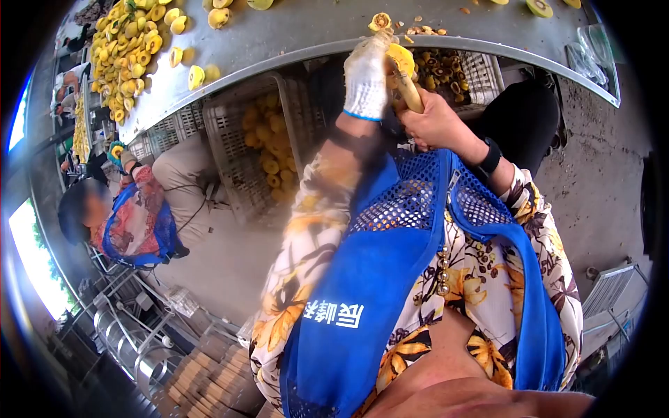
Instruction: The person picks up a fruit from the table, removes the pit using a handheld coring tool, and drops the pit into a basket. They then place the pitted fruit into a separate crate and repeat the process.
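Note:
My left hand (366,78), in a white knit glove, is closed around a yellow peach half (401,60) just off the table's front edge. My bare right hand (440,120) grips a tool by its pale wooden handle (410,95). The tool's far end meets the fruit, and its working tip is hidden there. Beyond the gloved fingers lies another peach half (380,21) with a brown centre. Brown pits and scraps (426,31) are scattered beside it on the metal table (306,26).
Many yellow halves (129,52) are heaped at the table's left. Below the table stand a crate (233,157) of yellow halves and a crate (486,78) with dark-centred pieces. A co-worker (136,216) sits at left. A clear plastic bag (591,56) lies at right.

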A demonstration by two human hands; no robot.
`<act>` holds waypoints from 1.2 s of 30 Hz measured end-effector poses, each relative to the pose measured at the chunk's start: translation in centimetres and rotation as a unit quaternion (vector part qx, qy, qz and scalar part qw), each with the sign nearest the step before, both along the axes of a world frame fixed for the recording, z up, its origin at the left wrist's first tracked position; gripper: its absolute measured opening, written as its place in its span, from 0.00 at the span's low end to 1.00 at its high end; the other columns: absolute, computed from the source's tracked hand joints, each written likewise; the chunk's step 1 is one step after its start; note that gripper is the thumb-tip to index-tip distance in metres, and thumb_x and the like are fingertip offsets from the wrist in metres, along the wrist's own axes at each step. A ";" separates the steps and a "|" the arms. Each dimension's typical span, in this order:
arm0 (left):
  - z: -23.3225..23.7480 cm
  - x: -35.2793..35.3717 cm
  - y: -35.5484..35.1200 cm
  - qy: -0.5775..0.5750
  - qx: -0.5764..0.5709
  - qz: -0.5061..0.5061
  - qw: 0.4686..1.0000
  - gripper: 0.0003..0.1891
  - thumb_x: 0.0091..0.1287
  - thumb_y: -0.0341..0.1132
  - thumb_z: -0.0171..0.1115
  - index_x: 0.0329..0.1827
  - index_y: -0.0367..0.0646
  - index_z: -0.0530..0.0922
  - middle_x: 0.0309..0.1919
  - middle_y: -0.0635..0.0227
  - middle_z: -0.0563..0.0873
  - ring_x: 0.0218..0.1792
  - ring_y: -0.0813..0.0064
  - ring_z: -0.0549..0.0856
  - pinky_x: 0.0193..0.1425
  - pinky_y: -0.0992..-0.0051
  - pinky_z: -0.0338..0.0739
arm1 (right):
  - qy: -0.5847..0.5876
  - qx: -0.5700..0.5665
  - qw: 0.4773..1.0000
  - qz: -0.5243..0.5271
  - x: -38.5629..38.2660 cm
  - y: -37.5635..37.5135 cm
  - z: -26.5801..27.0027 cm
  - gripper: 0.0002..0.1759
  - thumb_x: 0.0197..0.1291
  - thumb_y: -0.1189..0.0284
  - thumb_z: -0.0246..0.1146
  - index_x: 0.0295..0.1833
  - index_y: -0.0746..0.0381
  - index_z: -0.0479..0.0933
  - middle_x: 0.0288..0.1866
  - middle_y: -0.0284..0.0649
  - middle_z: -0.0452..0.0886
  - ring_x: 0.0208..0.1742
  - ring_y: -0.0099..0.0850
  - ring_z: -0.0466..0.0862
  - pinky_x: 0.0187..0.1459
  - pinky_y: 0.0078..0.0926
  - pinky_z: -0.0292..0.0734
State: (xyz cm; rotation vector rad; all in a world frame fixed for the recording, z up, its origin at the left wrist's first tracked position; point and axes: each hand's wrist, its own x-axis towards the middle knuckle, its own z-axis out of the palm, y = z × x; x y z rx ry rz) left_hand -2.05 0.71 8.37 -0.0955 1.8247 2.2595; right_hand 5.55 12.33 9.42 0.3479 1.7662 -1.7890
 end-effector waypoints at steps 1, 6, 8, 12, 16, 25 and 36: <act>-0.8 0.0 0.0 0.166 -0.149 0.006 0.975 0.15 0.66 0.40 0.57 0.38 0.33 0.78 0.29 0.59 0.83 0.26 0.67 0.83 0.27 0.71 0.78 | 0.000 -0.007 1.000 -0.004 0.1 -0.1 -0.1 0.12 0.57 0.72 0.55 0.44 0.67 0.72 0.22 0.35 0.76 0.16 0.22 0.75 0.18 0.19 0.73; -4.8 -0.8 0.1 0.248 -0.177 -0.008 0.953 0.12 0.65 0.37 0.56 0.36 0.35 0.82 0.33 0.63 0.84 0.28 0.74 0.82 0.29 0.76 0.75 | -0.063 -0.068 0.996 -0.015 0.1 0.1 0.2 0.06 0.58 0.78 0.52 0.41 0.63 0.66 0.18 0.31 0.67 0.11 0.17 0.65 0.12 0.17 0.62; -5.2 -0.5 0.2 0.102 -0.045 -0.028 0.993 0.11 0.65 0.35 0.55 0.36 0.36 0.82 0.32 0.64 0.84 0.28 0.76 0.82 0.29 0.77 0.75 | -0.076 -0.075 0.994 -0.011 0.3 0.0 0.0 0.06 0.57 0.78 0.52 0.41 0.64 0.66 0.18 0.31 0.67 0.12 0.17 0.64 0.13 0.16 0.62; -4.8 -0.6 0.0 0.272 -0.222 -0.034 0.936 0.10 0.65 0.34 0.55 0.39 0.37 0.82 0.32 0.64 0.84 0.29 0.77 0.82 0.30 0.77 0.76 | -0.079 -0.099 0.992 -0.003 0.4 0.2 -0.3 0.07 0.56 0.79 0.52 0.42 0.64 0.67 0.18 0.30 0.67 0.12 0.16 0.63 0.13 0.16 0.61; -3.8 -0.8 -0.3 0.280 -0.245 -0.042 0.927 0.09 0.63 0.31 0.55 0.40 0.38 0.83 0.32 0.62 0.84 0.30 0.76 0.83 0.32 0.77 0.77 | -0.083 -0.110 0.990 0.005 0.3 0.4 -0.2 0.08 0.56 0.80 0.52 0.43 0.64 0.67 0.18 0.31 0.67 0.12 0.16 0.63 0.13 0.15 0.60; -2.5 -0.3 -0.2 0.339 -0.277 -0.024 0.899 0.11 0.63 0.33 0.55 0.40 0.37 0.82 0.32 0.60 0.85 0.33 0.71 0.84 0.36 0.76 0.78 | -0.056 -0.172 0.983 0.024 0.9 0.8 -1.1 0.08 0.57 0.79 0.55 0.43 0.65 0.69 0.19 0.29 0.67 0.15 0.15 0.64 0.15 0.12 0.60; -1.5 -1.0 -0.9 -0.223 0.276 0.089 0.930 0.31 0.66 0.64 0.46 0.46 0.40 0.73 0.31 0.57 0.81 0.27 0.59 0.82 0.27 0.66 0.78 | -0.002 -0.285 0.956 0.070 0.2 2.7 -1.3 0.11 0.57 0.78 0.58 0.46 0.65 0.72 0.19 0.27 0.68 0.13 0.14 0.62 0.14 0.12 0.55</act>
